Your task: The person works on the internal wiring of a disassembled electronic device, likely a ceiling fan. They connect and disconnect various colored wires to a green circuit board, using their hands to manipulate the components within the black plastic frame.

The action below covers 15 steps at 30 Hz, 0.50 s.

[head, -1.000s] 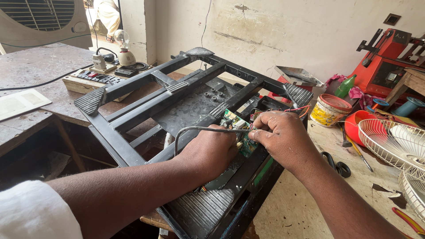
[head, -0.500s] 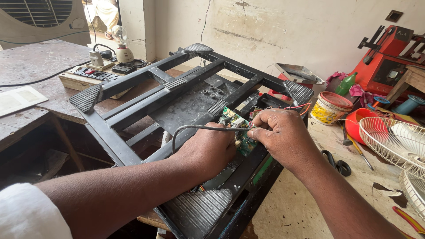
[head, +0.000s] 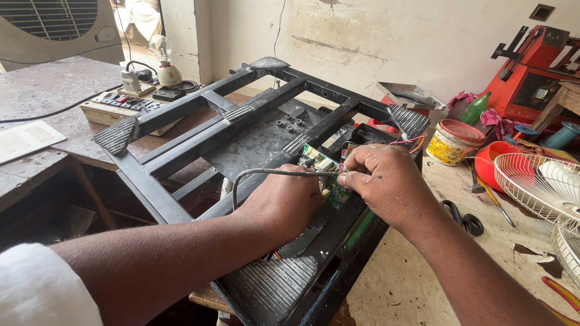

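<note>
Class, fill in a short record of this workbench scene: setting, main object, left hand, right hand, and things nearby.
Setting: worn workbench against a pale wall
Main object: black frame lying tilted on the bench, with a green circuit board inside it
Left hand: left hand rests on the frame beside the board, under a grey cable
Right hand: right hand pinches at the board's edge, by the red wires
Nearby: scissors, yellow tub, white fan grille, green bottle, lamp bulb
</note>
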Tool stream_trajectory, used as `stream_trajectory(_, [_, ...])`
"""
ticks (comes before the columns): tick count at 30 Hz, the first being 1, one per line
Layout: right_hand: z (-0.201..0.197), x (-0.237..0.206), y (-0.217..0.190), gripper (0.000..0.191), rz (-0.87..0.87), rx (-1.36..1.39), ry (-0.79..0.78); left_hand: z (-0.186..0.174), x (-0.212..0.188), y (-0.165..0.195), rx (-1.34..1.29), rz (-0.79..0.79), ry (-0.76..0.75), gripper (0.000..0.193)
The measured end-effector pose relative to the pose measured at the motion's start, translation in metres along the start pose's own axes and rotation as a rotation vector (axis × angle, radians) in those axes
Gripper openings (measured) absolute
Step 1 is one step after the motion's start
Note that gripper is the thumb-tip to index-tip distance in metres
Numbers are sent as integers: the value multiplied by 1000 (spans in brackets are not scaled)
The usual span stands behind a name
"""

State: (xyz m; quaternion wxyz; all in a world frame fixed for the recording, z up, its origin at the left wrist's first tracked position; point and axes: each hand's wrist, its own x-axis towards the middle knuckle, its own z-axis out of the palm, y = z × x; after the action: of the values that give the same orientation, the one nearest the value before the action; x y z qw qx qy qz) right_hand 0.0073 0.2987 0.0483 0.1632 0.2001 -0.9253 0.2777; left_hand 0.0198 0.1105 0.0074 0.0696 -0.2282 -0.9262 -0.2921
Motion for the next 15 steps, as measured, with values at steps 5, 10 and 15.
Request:
stream_trajectory(5, [1,-2,0,12,-8,5,14,-2,0,1,-12,-38,-43,23])
stream_trajectory(10, [4,-3,2,13,-60,6,58,-6,-4,3,162,43,-48,23])
stream_trajectory(15, [4,-2,5,13,-62,57,62,-18,-8,12,259,-18,-163,22])
